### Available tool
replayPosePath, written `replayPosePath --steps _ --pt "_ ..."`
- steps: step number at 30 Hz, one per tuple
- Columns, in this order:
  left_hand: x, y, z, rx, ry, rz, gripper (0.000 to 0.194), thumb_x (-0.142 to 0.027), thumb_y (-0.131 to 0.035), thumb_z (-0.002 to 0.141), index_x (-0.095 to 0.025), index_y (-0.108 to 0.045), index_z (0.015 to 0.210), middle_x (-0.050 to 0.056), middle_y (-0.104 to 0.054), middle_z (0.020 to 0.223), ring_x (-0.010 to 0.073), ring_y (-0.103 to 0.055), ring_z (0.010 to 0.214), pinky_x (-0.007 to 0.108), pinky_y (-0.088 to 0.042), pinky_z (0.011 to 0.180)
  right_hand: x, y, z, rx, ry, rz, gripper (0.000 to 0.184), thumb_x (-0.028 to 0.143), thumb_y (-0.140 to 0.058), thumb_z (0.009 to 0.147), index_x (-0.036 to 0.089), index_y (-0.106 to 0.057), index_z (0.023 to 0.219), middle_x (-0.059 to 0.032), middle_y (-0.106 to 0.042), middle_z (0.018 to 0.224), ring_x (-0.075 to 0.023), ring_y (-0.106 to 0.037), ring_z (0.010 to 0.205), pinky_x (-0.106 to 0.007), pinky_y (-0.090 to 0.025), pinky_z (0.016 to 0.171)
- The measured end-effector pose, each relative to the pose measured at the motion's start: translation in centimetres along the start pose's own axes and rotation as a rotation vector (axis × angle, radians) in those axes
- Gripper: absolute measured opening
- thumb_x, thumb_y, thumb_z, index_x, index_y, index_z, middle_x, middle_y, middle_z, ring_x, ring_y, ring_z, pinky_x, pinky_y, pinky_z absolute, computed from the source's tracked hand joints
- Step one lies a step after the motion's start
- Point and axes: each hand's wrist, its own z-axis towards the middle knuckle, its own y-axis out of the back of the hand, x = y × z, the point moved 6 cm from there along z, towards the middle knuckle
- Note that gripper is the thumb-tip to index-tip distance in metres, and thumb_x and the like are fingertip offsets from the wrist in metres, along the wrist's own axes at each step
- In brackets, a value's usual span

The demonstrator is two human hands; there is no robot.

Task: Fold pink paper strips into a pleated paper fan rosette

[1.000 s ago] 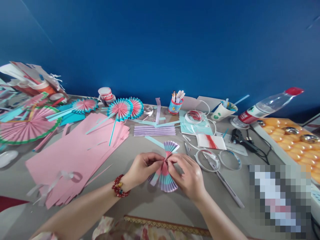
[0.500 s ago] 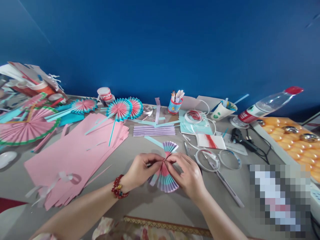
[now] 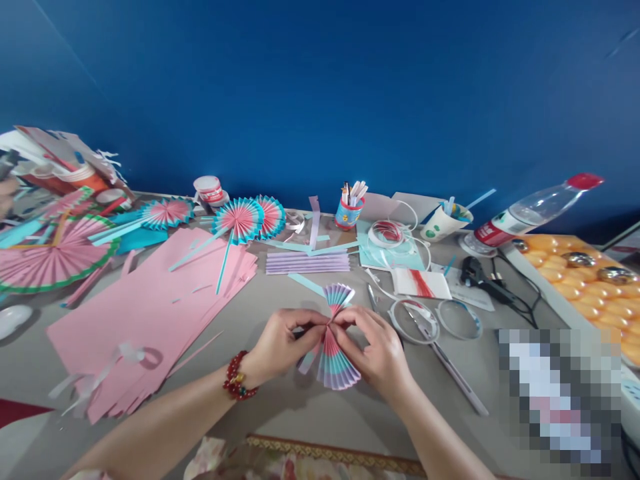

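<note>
Between my hands is a small pleated paper fan [image 3: 337, 363] in pink, light blue and lilac. It is pinched at its middle, so its folds spread out above and below. My left hand [image 3: 287, 341] grips the pinched centre from the left with thumb and fingertips. From the other side my right hand [image 3: 375, 343] holds the same centre, also with thumb and fingertips. The exact spot where the fingertips meet is partly hidden. Just beyond lie a light blue paper strip [image 3: 306, 285] and a pleated lilac paper [image 3: 307, 263].
Pink sheets [image 3: 150, 313] are stacked at left, near finished paper fans [image 3: 237, 220]. A pen cup [image 3: 349, 212], tape rolls [image 3: 414, 320], a cutter knife [image 3: 463, 380] and a leaning plastic bottle [image 3: 533, 213] stand or lie at right. Another person's hand [image 3: 7, 193] shows at the far left edge.
The lower half of the paper fan has spread slightly wider and shifted a little. Both my hands keep their pinch. Another person's hand has come into view at the far left.
</note>
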Motion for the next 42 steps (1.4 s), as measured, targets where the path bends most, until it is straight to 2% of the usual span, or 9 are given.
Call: replayPosePath --steps 6,14,27,36,42 --pt "-0.3 0.1 0.1 -0.009 -0.013 0.036 0.021 -0.019 -0.056 0.087 -0.016 -0.076 0.089 0.004 -0.075 0.078 0.0146 -0.065 0.069 0.021 -0.048 0.066 -0.1 0.0 -0.1 0.016 0.023 -0.042 0.008 0.019 -0.056 0.091 0.023 -0.062 0.088 -0.0019 -0.070 0.084 -0.0171 -0.066 0.077 -0.028 -0.051 0.074" --pt "-1.2 0.2 0.0 -0.002 -0.085 0.092 0.024 -0.023 -0.053 0.089 -0.017 -0.076 0.088 0.005 -0.076 0.086 0.0160 -0.067 0.075 0.021 -0.050 0.066 -0.1 -0.3 -0.2 -0.008 0.072 -0.126 0.007 0.018 -0.056 0.089 0.023 -0.061 0.088 -0.0023 -0.071 0.083 -0.0182 -0.067 0.076 -0.030 -0.051 0.072" --pt "-0.4 0.4 0.4 0.026 -0.036 0.046 0.023 -0.019 -0.053 0.088 -0.016 -0.076 0.089 0.004 -0.073 0.078 0.0139 -0.062 0.069 0.021 -0.046 0.065 0.1 -0.7 0.2 0.036 0.133 -0.235 0.008 0.016 -0.054 0.090 0.022 -0.060 0.091 -0.0029 -0.070 0.083 -0.0189 -0.067 0.076 -0.030 -0.051 0.069" --pt "0.7 0.7 1.0 0.017 -0.012 0.011 0.022 -0.022 -0.055 0.086 -0.014 -0.075 0.087 0.004 -0.071 0.075 0.0132 -0.058 0.066 0.021 -0.045 0.064 0.4 -0.9 1.2 0.150 0.180 -0.346 0.009 0.017 -0.052 0.092 0.021 -0.060 0.093 -0.0046 -0.070 0.086 -0.0201 -0.066 0.079 -0.030 -0.049 0.068" --pt "1.7 0.9 1.3 -0.006 0.023 -0.065 0.020 -0.020 -0.056 0.084 -0.013 -0.075 0.084 0.004 -0.071 0.072 0.0128 -0.058 0.064 0.021 -0.043 0.062 -0.4 -1.5 1.7 0.159 0.144 -0.315 0.011 0.016 -0.050 0.091 0.021 -0.059 0.088 -0.0037 -0.069 0.083 -0.0193 -0.065 0.078 -0.028 -0.046 0.070"
